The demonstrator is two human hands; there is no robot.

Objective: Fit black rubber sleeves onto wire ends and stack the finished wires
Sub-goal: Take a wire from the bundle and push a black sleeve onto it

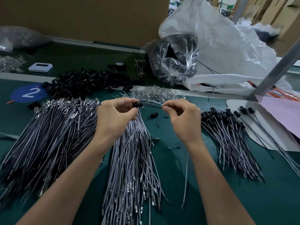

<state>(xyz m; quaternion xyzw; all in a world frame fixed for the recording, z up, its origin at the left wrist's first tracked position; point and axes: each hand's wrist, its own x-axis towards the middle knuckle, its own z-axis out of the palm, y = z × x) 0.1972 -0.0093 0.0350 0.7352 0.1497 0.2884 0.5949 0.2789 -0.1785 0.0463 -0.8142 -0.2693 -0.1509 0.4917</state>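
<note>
1. Far left of the blue "2" marker (30, 93) on the green table (178, 184), a broad fan of bare wires (48, 135) lies with its metal terminals pointing away from the person. I judge this to be the supply awaiting sleeves.
2. Just right of the marker and further back sits the heap of loose black rubber sleeves (87, 82), close enough for the left arm to reach.
3. Right of the marker and nearer the person, the left hand (115, 117) is closed in a pinch: thumb and forefinger grip one black sleeve (137, 105), held level with its bore facing the other hand. The remaining fingers curl over a bunch of grey wires (133, 159) that trails back toward the person. Probably it is kept in hand so the next wire is ready.
4. Further right again, the right hand (183, 117) pinches a single thin wire (154, 106) near its end, fingers shut on it and the tip aimed into the sleeve. The grip close to the tip likely stops the wire from buckling as it is pushed in. How far it is in, I cannot tell.
5. A few stray sleeves (154, 114) lie on the table beneath the two hands.
6. Well to the right of the marker, the finished wires (227, 140) are stacked with their sleeved ends together at the far side. The wire in hand should join them there.
</note>
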